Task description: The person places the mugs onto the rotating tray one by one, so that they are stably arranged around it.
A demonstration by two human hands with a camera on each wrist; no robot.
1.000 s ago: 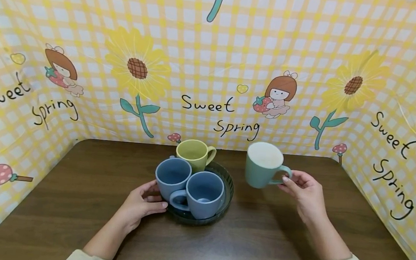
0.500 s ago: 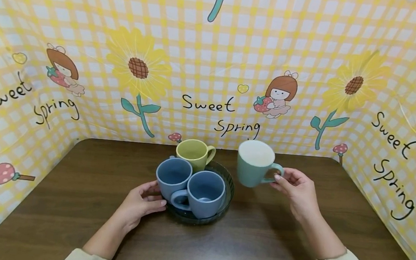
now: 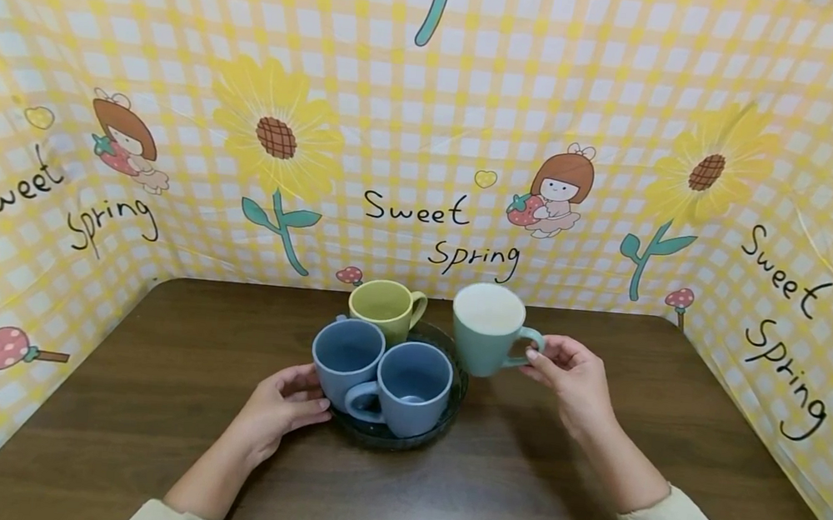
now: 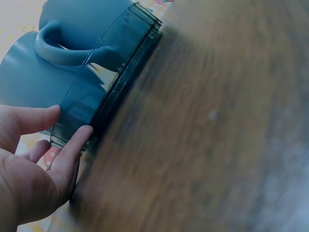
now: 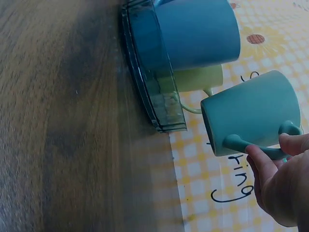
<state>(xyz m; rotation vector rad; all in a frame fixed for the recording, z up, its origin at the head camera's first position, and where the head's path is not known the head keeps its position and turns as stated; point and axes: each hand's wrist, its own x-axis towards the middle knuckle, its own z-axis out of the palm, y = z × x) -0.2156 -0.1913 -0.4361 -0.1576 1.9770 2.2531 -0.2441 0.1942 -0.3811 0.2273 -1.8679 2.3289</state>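
A dark green see-through round tray (image 3: 457, 398) carries two blue mugs, the left one (image 3: 342, 374) and the front one (image 3: 414, 402), with a yellow-green mug (image 3: 380, 311) behind. My left hand (image 3: 273, 415) holds the tray's left edge; in the left wrist view, thumb and fingertips lie against the tray wall (image 4: 120, 36). My right hand (image 3: 571, 388) grips the handle of a teal mug (image 3: 480, 340) with a white inside. That mug hangs raised by the tray's right back rim, upright in the head view. In the right wrist view, the teal mug (image 5: 251, 113) is apart from the tray.
Brown wooden table (image 3: 147, 401) lies under everything. A yellow checked cloth (image 3: 398, 141) with flowers and lettering stands as a wall at the back and both sides.
My right hand has moved left with the teal mug, bringing it from right of the tray to over its right edge. The left hand and the tray have hardly moved.
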